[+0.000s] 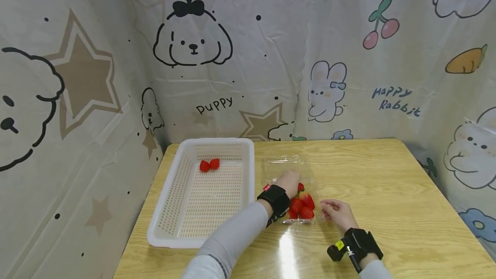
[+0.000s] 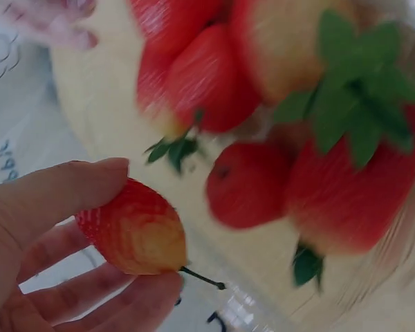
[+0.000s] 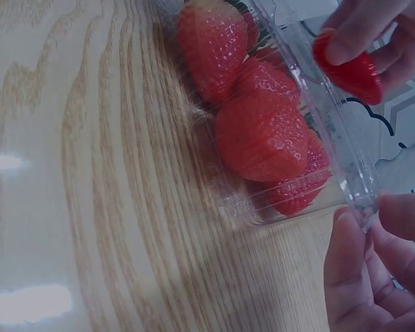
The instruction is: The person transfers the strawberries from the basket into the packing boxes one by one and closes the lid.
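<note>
Between thumb and fingers, my left hand [image 1: 289, 181] pinches a red strawberry [image 2: 140, 232] with a yellowish patch and a thin green stem. It is raised above the clear plastic box [image 3: 337, 155], whose lid [image 1: 271, 168] lies folded back. Several more strawberries [image 1: 306, 201] are piled in the box, some with green leaves. Thumb and fingertips of my right hand [image 1: 339, 214] pinch the box's rim at a corner on its right side, as the right wrist view shows.
Left of the box stands a white perforated plastic basket [image 1: 156, 229] with two strawberries [image 1: 209, 165] near its far end. Both containers rest on a wooden table [image 1: 372, 171]. A printed curtain [image 1: 271, 33] hangs behind and along the sides.
</note>
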Demonstrator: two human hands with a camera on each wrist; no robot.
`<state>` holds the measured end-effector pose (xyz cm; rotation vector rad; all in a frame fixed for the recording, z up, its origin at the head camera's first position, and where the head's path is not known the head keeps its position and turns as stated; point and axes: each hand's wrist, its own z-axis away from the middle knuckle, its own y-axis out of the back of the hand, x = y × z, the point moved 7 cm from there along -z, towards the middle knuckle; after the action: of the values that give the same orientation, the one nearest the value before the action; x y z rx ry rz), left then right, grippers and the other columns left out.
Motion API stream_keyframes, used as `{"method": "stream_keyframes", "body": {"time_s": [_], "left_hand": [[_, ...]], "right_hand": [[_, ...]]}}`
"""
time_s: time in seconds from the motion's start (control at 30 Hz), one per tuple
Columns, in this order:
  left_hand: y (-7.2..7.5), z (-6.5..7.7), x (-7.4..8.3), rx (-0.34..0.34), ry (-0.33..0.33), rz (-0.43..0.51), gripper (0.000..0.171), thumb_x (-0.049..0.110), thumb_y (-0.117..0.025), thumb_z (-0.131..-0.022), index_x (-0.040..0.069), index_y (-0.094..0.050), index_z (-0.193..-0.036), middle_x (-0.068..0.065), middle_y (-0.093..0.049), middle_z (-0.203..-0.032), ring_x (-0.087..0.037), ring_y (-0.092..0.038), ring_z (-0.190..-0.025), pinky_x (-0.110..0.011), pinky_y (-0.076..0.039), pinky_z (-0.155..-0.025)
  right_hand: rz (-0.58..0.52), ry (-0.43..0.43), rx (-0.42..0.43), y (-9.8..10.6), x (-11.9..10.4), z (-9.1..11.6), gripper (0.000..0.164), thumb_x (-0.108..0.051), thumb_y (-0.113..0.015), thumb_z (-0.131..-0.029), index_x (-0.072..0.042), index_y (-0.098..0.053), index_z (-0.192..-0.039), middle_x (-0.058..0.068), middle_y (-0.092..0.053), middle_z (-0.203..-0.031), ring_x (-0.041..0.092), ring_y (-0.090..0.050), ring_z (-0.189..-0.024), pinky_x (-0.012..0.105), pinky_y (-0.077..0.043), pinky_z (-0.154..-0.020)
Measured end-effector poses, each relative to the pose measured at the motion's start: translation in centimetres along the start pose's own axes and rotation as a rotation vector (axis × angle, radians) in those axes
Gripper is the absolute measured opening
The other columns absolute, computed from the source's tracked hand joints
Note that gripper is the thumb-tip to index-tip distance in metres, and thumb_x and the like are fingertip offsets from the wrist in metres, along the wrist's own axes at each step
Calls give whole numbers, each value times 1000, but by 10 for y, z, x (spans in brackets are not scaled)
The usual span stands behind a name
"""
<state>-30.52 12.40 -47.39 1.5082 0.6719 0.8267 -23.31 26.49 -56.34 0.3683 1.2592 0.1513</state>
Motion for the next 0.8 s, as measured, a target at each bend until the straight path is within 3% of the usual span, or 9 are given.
{"method": "stream_keyframes", "body": {"time_s": [0.2,0.43,0.8], "left_hand": [[-14,5,4,34,23,-31,5,6,-67,-75,10,-67,-73,-4,-66,-75,-18,-63,-71,-26,-50,-62],[-36,4,4,26,120,-33,6,11,-64,-81,12,-69,-79,-5,-65,-81,-21,-61,-73,-29,-50,-61],[-39,6,6,-5,113,-28,6,11,-63,-81,14,-68,-81,-5,-65,-86,-21,-59,-79,-30,-49,-64]], "right_hand": [[-5,8,2,0,-4,0,30,-9,-55,-90,12,-57,-111,12,-64,-80,15,-59,-68,28,-51,-62],[5,10,-2,1,-4,0,30,-10,-56,-90,12,-57,-112,11,-64,-81,14,-58,-69,28,-52,-63],[2,11,3,3,-1,-2,30,-9,-55,-90,12,-56,-112,12,-64,-81,14,-58,-69,27,-51,-63]]}}
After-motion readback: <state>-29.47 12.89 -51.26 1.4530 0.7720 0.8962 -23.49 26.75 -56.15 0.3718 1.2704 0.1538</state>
